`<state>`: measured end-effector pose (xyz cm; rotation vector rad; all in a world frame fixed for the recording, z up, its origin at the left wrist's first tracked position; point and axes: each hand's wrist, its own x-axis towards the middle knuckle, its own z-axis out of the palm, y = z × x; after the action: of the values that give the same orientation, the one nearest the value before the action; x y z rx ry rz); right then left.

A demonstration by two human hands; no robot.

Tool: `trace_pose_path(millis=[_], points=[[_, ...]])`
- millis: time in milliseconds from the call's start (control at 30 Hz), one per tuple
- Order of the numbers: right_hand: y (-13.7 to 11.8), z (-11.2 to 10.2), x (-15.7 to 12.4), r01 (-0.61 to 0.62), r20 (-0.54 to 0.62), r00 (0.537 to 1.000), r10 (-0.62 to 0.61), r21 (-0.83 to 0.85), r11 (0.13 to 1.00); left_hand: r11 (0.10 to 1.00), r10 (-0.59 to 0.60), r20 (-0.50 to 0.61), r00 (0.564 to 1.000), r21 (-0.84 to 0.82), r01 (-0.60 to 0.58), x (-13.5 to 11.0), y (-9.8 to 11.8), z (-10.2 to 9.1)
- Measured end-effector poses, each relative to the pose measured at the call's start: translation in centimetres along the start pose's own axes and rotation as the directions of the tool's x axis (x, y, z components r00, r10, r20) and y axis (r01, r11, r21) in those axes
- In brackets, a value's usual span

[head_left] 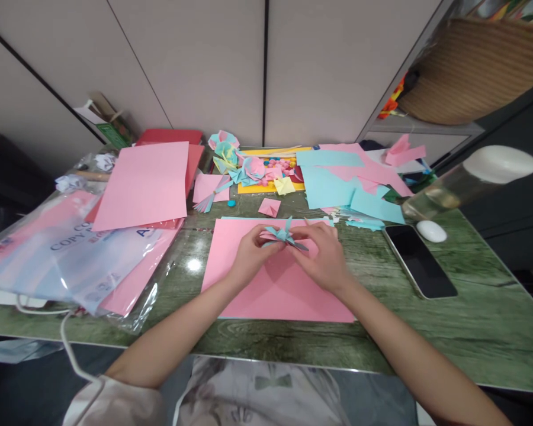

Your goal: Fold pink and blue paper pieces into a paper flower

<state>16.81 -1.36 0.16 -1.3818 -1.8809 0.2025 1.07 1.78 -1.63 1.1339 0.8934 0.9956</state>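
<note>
Between my two hands is a small folded paper piece [283, 234] in light blue and pink, with pointed petal-like flaps sticking out. My left hand [254, 251] pinches its left side. On its right side, the fingers of my right hand [323, 254] close on the flaps. Both hands are just above a pink paper sheet [275, 290], which lies on the table with blue paper showing at its far edge. Just beyond the sheet sits a small folded pink square [269, 207]. My fingers hide part of the folded piece.
Pink and red sheets [146, 183] and a clear copy paper bag [84, 254] lie left. Folded paper shapes [226, 154] and a yellow sheet [249, 188] with small bits stand behind. Right are blue paper scraps [328, 186], a phone [420, 260], a white oval object [432, 231] and a bottle [453, 186].
</note>
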Motion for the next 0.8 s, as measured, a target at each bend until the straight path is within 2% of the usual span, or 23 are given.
trace_pose_path(millis=[67, 167, 267, 467, 633, 800], points=[[0.0, -0.2, 0.2, -0.046, -0.003, 0.999, 0.046, 0.068, 0.997, 0.987, -0.097, 0.045, 0.994, -0.121, 0.102, 0.3, -0.1, -0.4], [0.2, -0.2, 0.4, -0.091, -0.037, 0.995, 0.093, 0.047, 0.995, 0.962, -0.172, 0.060, 0.983, -0.205, 0.181, 0.4, -0.2, -0.7], [0.5, 0.1, 0.2, -0.083, -0.067, 0.994, 0.082, -0.011, 0.997, 0.973, -0.145, 0.037, 0.989, -0.175, 0.149, 0.2, -0.2, -0.6], [0.6, 0.7, -0.4, 0.011, -0.171, 0.985, -0.037, -0.153, 0.988, 0.991, -0.033, -0.042, 0.999, -0.133, 0.027, -0.3, -0.4, 0.3], [0.0, 0.9, -0.7, 0.095, -0.155, 0.979, -0.131, -0.223, 0.970, 0.975, -0.085, -0.097, 0.992, -0.214, 0.063, -0.3, -0.6, 0.4], [0.0, 0.8, -0.6, 0.083, -0.160, 0.981, -0.113, -0.182, 0.980, 0.930, -0.140, -0.026, 0.990, -0.345, 0.123, 0.0, -0.5, 0.1]])
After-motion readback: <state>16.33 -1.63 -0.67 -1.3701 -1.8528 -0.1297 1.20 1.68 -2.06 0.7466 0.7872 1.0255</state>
